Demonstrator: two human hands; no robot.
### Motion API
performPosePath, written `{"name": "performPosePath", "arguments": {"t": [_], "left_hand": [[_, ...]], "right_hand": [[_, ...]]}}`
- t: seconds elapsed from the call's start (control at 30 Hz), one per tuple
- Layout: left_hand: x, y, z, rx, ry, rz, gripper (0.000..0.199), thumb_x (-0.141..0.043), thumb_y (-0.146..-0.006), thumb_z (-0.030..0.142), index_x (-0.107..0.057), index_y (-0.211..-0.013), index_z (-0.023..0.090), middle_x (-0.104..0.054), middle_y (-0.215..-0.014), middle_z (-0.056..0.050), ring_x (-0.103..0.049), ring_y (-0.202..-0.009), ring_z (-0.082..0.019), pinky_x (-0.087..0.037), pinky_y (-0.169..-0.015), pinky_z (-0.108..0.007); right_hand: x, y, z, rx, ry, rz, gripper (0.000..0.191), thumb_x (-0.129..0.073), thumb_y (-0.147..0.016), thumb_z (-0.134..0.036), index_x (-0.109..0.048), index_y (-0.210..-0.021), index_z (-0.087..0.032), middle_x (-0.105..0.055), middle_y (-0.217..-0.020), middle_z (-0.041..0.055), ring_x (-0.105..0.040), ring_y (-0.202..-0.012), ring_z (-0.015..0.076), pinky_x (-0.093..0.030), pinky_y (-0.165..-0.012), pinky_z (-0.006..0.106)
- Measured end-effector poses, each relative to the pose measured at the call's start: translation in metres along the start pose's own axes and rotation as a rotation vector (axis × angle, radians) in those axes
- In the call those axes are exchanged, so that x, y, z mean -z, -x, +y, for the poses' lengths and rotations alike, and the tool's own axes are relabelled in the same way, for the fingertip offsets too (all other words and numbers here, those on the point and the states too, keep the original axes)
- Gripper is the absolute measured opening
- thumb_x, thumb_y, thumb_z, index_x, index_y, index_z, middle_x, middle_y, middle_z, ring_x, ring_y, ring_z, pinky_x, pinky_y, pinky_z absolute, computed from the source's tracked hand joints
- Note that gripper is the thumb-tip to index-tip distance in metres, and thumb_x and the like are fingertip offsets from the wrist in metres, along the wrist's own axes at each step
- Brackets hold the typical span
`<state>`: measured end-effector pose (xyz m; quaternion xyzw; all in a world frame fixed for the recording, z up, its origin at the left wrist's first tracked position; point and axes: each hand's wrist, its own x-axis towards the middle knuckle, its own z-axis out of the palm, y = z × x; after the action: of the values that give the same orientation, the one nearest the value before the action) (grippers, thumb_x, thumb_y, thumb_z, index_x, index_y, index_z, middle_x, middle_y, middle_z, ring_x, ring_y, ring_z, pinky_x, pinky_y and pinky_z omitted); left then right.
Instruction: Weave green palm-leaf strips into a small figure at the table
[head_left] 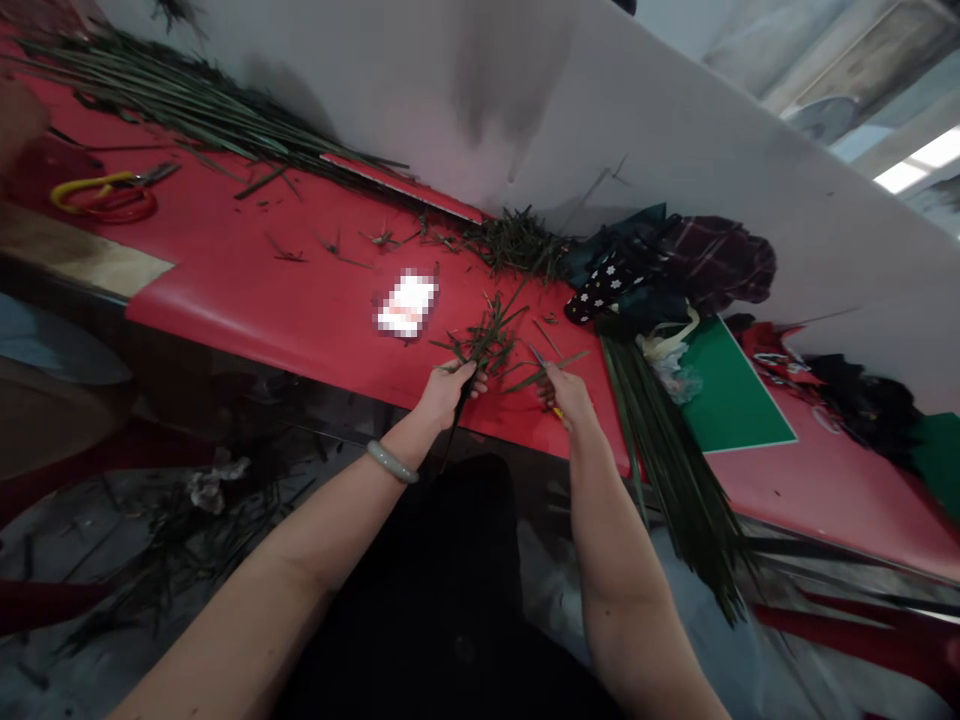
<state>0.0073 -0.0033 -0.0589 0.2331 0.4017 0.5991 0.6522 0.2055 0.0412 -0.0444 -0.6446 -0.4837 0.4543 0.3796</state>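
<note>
My left hand (450,390) is closed around the base of a bundle of green leaf strips (487,342), whose thin ends fan out above my fingers. My right hand (566,392) grips a pair of scissors (559,413); a bit of yellow handle shows under the fingers and a narrow blade points up and left. A loose leaf strip lies across or just behind the right fingertips; I cannot tell whether they touch it. Both hands are over the front edge of the red tabletop (330,325), a short gap between them.
Long leaves (187,110) are piled at the back left, near red-and-yellow scissors (105,197). A heap of leaf scraps (517,240) sits by the wall. Right of me are dark cloths (720,262), long leaves (675,450) overhanging the edge and a green board (739,400). Part of another person shows far left.
</note>
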Motion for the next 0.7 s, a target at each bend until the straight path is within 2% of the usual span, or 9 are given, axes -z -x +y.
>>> {"name": "performPosePath", "arguments": {"t": [0.1,0.17,0.27,0.37,0.43,0.53,0.6,0.7], "left_hand": [[-0.001,0.000,0.000,-0.004,-0.017,0.008,0.013,-0.053,-0.075,0.023,-0.055,-0.068,0.011,-0.058,-0.058,-0.002,-0.052,-0.045,-0.006,-0.036,-0.043,-0.019],[-0.001,0.001,-0.001,-0.007,-0.027,0.010,0.013,-0.053,-0.075,0.023,-0.054,-0.068,0.012,-0.058,-0.058,-0.001,-0.050,-0.044,-0.006,-0.035,-0.042,-0.018],[0.000,0.001,-0.001,-0.017,-0.047,0.005,0.013,-0.053,-0.075,0.024,-0.053,-0.069,0.012,-0.057,-0.056,0.000,-0.049,-0.043,-0.005,-0.034,-0.041,-0.017],[0.001,0.001,-0.002,-0.017,-0.035,-0.008,0.012,-0.053,-0.074,0.024,-0.053,-0.070,0.012,-0.056,-0.056,0.000,-0.048,-0.042,-0.005,-0.032,-0.040,-0.017],[0.001,0.000,-0.002,-0.018,-0.011,-0.018,0.012,-0.054,-0.073,0.024,-0.053,-0.071,0.012,-0.056,-0.056,0.000,-0.048,-0.042,-0.005,-0.032,-0.040,-0.017],[0.001,-0.001,-0.002,-0.026,-0.016,-0.027,0.012,-0.055,-0.072,0.024,-0.055,-0.074,0.012,-0.056,-0.056,0.001,-0.049,-0.042,-0.005,-0.033,-0.041,-0.017],[0.001,-0.001,-0.002,-0.035,-0.038,-0.032,0.012,-0.055,-0.072,0.024,-0.055,-0.074,0.012,-0.057,-0.057,0.001,-0.049,-0.043,-0.005,-0.033,-0.042,-0.018],[0.002,-0.001,-0.001,-0.038,-0.066,-0.030,0.012,-0.055,-0.072,0.025,-0.054,-0.071,0.013,-0.057,-0.056,0.000,-0.049,-0.042,-0.006,-0.033,-0.042,-0.018]], "right_hand": [[-0.009,0.010,-0.019,0.085,0.115,-0.120,0.040,-0.055,-0.068,-0.054,-0.056,-0.062,-0.014,-0.052,-0.044,-0.0021,-0.046,-0.037,0.0070,-0.033,-0.036,0.018],[-0.018,0.011,-0.032,0.174,0.089,-0.067,0.035,-0.054,-0.069,-0.051,-0.055,-0.066,-0.015,-0.053,-0.045,-0.0032,-0.048,-0.038,0.0076,-0.034,-0.038,0.018],[-0.035,0.009,-0.042,0.234,0.061,0.030,0.027,-0.051,-0.071,-0.044,-0.055,-0.075,-0.017,-0.057,-0.051,-0.0034,-0.052,-0.042,0.0092,-0.037,-0.041,0.019],[-0.051,0.011,-0.039,0.369,0.152,0.034,0.023,-0.047,-0.074,-0.038,-0.055,-0.081,-0.017,-0.062,-0.062,0.0002,-0.059,-0.054,0.0122,-0.046,-0.052,0.024],[-0.063,0.014,-0.031,0.518,0.259,-0.006,0.022,-0.046,-0.075,-0.032,-0.056,-0.089,-0.018,-0.066,-0.082,0.0048,-0.063,-0.075,0.0154,-0.049,-0.068,0.028],[-0.076,0.015,-0.019,0.644,0.415,-0.109,0.039,-0.044,-0.072,-0.017,-0.050,-0.111,-0.017,-0.062,-0.109,0.0071,-0.057,-0.101,0.0165,-0.045,-0.085,0.031],[-0.077,0.013,-0.014,0.647,0.514,-0.140,0.044,-0.043,-0.071,-0.013,-0.048,-0.115,-0.017,-0.062,-0.108,0.0067,-0.057,-0.099,0.0161,-0.045,-0.086,0.032],[-0.066,0.006,-0.016,0.708,0.734,-0.068,0.030,-0.042,-0.075,-0.015,-0.060,-0.099,-0.019,-0.066,-0.096,0.0065,-0.057,-0.093,0.0187,-0.044,-0.087,0.036]]}}
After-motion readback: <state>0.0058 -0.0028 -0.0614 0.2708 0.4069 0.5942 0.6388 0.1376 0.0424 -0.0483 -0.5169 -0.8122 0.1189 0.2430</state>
